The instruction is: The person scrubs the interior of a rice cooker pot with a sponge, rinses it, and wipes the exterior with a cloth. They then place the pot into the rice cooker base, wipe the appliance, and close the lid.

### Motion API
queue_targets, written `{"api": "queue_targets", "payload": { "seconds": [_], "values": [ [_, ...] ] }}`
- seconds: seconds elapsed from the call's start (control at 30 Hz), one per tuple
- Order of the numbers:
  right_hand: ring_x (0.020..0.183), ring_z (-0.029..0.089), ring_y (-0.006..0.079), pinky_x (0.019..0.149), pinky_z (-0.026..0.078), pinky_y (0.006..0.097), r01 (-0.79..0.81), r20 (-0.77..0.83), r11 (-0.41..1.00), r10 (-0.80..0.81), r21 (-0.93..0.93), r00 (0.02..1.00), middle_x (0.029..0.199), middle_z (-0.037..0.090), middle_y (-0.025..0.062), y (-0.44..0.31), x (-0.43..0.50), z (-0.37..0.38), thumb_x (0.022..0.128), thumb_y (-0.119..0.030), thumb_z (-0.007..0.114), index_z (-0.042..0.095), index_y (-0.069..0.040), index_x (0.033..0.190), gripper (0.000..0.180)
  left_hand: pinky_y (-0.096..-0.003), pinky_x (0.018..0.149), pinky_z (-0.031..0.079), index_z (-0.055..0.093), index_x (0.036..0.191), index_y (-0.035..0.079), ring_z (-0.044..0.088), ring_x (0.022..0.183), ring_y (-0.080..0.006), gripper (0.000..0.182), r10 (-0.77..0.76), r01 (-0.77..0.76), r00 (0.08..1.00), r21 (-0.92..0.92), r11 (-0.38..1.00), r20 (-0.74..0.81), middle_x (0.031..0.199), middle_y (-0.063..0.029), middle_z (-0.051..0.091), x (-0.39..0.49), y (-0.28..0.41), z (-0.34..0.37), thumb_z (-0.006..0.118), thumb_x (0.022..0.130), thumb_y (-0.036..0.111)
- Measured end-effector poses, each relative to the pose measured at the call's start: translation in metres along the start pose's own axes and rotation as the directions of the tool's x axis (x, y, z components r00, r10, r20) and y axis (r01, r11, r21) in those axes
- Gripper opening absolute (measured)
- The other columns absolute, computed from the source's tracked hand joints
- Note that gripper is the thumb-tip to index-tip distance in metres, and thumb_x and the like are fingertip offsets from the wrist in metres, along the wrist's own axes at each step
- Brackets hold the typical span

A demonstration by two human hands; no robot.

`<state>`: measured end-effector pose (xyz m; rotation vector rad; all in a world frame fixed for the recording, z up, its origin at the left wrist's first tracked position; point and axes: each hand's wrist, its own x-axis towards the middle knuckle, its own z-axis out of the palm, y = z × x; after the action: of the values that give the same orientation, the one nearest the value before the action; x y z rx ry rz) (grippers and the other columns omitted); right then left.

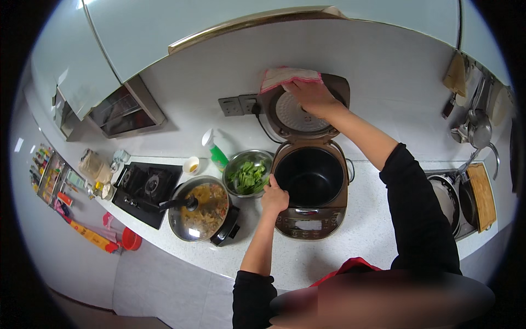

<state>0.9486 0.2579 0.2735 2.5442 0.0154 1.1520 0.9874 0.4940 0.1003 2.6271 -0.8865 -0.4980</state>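
A brown rice cooker [310, 224] stands with its lid [343, 88] raised against the wall. The dark inner pot [310, 177] shows no food inside. My left hand [275, 196] holds the left side of the cooker's rim. At the top of the lid, my right hand [312, 98] presses a white cloth with pink edging [291, 76] against the upper edge; its fingertips are partly hidden by the cloth. Below that hand, the round perforated inner lid plate [287, 113] is partly covered by the hand and forearm.
Left of the cooker are a steel bowl of leafy greens [248, 177], a green spray bottle [217, 154], a glass-lidded electric pan of food [201, 214], a small bowl [191, 165] and a gas stove [144, 185]. A sink with pans [446, 201] and a cutting board [481, 197] lies right.
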Motion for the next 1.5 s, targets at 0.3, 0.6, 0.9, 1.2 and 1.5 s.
{"api": "queue_targets", "payload": {
  "seconds": [0.3,0.6,0.9,1.2,1.5],
  "values": [
    [0.111,0.053,0.033,0.092,0.044,0.0394,-0.108,-0.088,0.991,0.102,-0.073,0.991,0.116,0.057,0.0146,0.031,-0.048,-0.025,0.081,-0.006,0.052,0.054,-0.005,0.12,0.039,-0.0478,0.091,0.046,0.008,0.147,0.013,0.055,0.109,-0.0422,0.077,-0.008,0.008,1.0,0.006,1.0,-0.004,0.132,-0.0261,0.041,0.002,-0.001,0.002,0.053,0.087,0.029],
    [0.099,0.057,0.0356,0.087,0.047,0.0435,-0.305,-0.067,0.917,0.298,-0.257,0.952,0.108,0.059,0.0209,0.085,-0.147,-0.025,0.075,-0.006,0.055,0.054,0.0,0.114,0.04,-0.0463,0.09,0.047,0.007,0.146,0.009,0.056,0.108,-0.041,0.08,0.025,-0.026,0.999,-0.037,0.999,-0.028,0.13,-0.0286,0.041,-0.001,-0.002,0.002,0.055,0.085,0.028],
    [0.103,0.055,0.0292,0.08,0.049,0.039,-0.282,-0.441,0.956,0.29,0.084,0.85,0.112,0.058,0.0139,0.043,-0.05,-0.049,0.086,-0.001,0.05,0.057,-0.001,0.115,0.03,-0.0455,0.088,0.048,0.009,0.146,0.006,0.058,0.104,-0.0405,0.08,0.058,-0.06,0.995,-0.014,0.998,-0.082,0.126,-0.0287,0.043,0.004,-0.006,0.01,0.055,0.084,0.027],
    [0.1,0.057,0.0275,0.078,0.049,0.043,0.078,0.068,0.994,-0.082,0.071,0.994,0.11,0.053,0.0102,-0.053,0.012,0.064,0.08,-0.009,0.051,0.06,-0.011,0.105,0.027,-0.047,0.087,0.048,0.012,0.145,0.006,0.059,0.101,-0.0428,0.078,0.07,-0.075,0.99,-0.034,0.997,-0.124,0.124,-0.0288,0.045,0.001,-0.008,0.009,0.055,0.083,0.026],
    [0.102,0.055,0.0319,0.082,0.045,0.0452,-0.006,0.111,1.0,0.006,0.004,0.994,0.105,0.055,0.0132,-0.032,-0.056,0.023,0.069,-0.001,0.059,0.062,-0.005,0.097,0.028,-0.0494,0.084,0.049,0.015,0.144,0.008,0.06,0.097,-0.0447,0.074,0.078,-0.082,0.987,-0.022,0.996,-0.143,0.122,-0.0304,0.046,0.004,-0.008,0.013,0.055,0.084,0.024]
  ]
}}
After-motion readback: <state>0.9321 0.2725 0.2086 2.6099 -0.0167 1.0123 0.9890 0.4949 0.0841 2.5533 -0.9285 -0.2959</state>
